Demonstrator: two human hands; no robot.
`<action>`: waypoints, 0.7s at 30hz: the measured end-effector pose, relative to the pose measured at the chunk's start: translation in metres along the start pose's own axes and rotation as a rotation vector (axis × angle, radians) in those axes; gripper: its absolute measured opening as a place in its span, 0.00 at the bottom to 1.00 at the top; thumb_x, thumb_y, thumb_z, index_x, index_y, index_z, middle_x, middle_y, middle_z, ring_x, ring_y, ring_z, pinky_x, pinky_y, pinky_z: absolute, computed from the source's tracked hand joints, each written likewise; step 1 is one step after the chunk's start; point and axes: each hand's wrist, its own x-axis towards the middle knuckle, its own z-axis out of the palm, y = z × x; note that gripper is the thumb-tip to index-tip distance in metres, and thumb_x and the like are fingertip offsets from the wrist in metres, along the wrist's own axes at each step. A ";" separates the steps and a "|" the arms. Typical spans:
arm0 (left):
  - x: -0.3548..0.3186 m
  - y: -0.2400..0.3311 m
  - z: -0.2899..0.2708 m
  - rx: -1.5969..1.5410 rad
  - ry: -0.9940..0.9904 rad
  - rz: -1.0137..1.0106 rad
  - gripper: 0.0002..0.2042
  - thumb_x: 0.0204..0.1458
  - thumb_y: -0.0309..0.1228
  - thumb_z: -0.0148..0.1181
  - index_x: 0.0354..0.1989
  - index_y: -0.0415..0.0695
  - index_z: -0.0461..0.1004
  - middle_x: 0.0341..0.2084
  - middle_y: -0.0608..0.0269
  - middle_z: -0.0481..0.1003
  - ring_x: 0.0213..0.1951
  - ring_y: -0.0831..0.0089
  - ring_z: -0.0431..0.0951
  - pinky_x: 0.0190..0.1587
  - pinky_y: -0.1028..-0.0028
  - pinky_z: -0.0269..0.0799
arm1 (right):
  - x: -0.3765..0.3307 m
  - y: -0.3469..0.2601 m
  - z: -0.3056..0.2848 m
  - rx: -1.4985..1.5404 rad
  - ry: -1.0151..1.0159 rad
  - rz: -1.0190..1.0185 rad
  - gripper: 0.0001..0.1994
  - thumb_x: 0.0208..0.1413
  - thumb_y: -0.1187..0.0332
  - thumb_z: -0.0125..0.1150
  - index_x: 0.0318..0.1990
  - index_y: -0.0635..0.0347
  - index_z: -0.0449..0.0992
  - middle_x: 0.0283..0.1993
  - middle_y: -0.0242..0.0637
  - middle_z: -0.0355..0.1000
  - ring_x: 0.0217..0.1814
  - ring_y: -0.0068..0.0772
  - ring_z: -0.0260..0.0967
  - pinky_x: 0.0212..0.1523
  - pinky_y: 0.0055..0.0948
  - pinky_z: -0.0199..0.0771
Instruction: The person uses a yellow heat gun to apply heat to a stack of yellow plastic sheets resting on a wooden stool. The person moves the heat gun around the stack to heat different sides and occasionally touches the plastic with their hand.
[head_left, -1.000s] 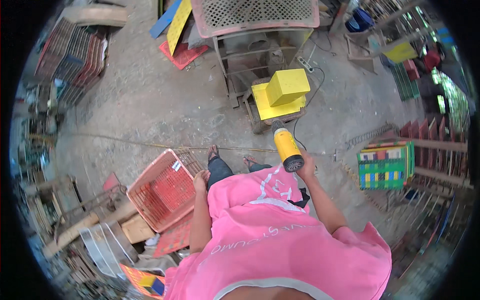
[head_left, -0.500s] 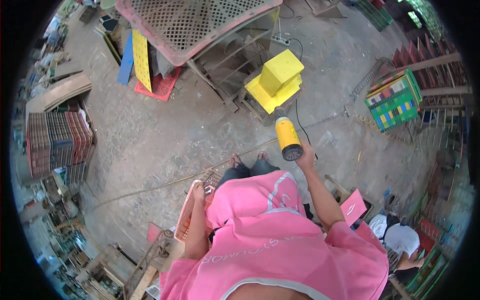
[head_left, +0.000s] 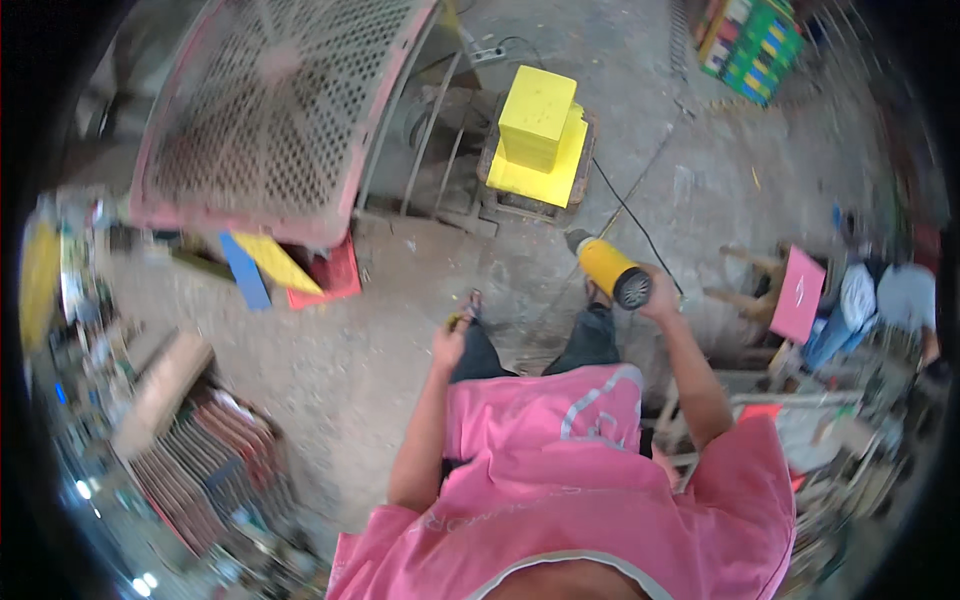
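My right hand is closed round a yellow heat gun with a black vented back end. Its dark nozzle points up and left, short of a yellow block that stands on a flat yellow sheet. Both rest on a low dark stand. My left hand hangs in front of my left leg with its fingers curled in. A small yellowish bit shows at the fingertips, too small to name.
A large pink lattice panel on a metal frame stands at the upper left. Blue and yellow boards lean below it. A black cord crosses the floor. A pink sheet and another person are at the right.
My left hand has come off the orange-red crate edge. The heat gun has moved away from the yellow piece, which now stands apart from the nozzle. My view and stance have turned.
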 end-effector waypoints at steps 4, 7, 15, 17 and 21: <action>0.063 -0.073 -0.042 0.472 -0.290 0.085 0.25 0.52 0.49 0.56 0.48 0.40 0.74 0.43 0.45 0.76 0.48 0.58 0.76 0.52 0.61 0.69 | -0.026 -0.005 0.056 0.050 0.250 0.428 0.24 0.32 0.66 0.72 0.42 0.65 0.76 0.39 0.49 0.76 0.45 0.48 0.74 0.46 0.38 0.72; 0.076 -0.084 -0.066 0.925 -0.484 -0.086 0.39 0.45 0.57 0.59 0.59 0.40 0.65 0.53 0.39 0.69 0.56 0.48 0.69 0.57 0.58 0.65 | -0.048 0.045 0.148 0.116 0.538 0.490 0.26 0.36 0.66 0.72 0.45 0.67 0.73 0.43 0.49 0.73 0.50 0.46 0.71 0.52 0.38 0.68; 0.083 -0.140 -0.075 1.244 -0.809 -0.362 0.70 0.21 0.66 0.69 0.70 0.40 0.33 0.64 0.44 0.57 0.62 0.52 0.63 0.62 0.59 0.61 | -0.056 -0.028 0.275 0.167 0.899 0.437 0.21 0.53 0.69 0.65 0.54 0.65 0.69 0.54 0.42 0.71 0.58 0.38 0.67 0.59 0.36 0.63; 0.088 -0.103 -0.053 1.343 -0.728 -0.354 0.68 0.24 0.65 0.69 0.70 0.41 0.33 0.62 0.43 0.59 0.61 0.52 0.64 0.60 0.60 0.63 | -0.066 -0.027 0.328 0.464 0.903 0.641 0.21 0.57 0.62 0.60 0.55 0.63 0.70 0.54 0.42 0.71 0.59 0.40 0.66 0.61 0.39 0.61; 0.093 -0.119 -0.055 1.508 -0.700 -0.210 0.63 0.31 0.62 0.69 0.70 0.45 0.35 0.57 0.38 0.64 0.55 0.49 0.70 0.56 0.60 0.67 | -0.035 -0.082 0.319 -0.100 0.572 0.897 0.19 0.61 0.60 0.54 0.55 0.60 0.70 0.53 0.43 0.72 0.58 0.42 0.66 0.58 0.36 0.65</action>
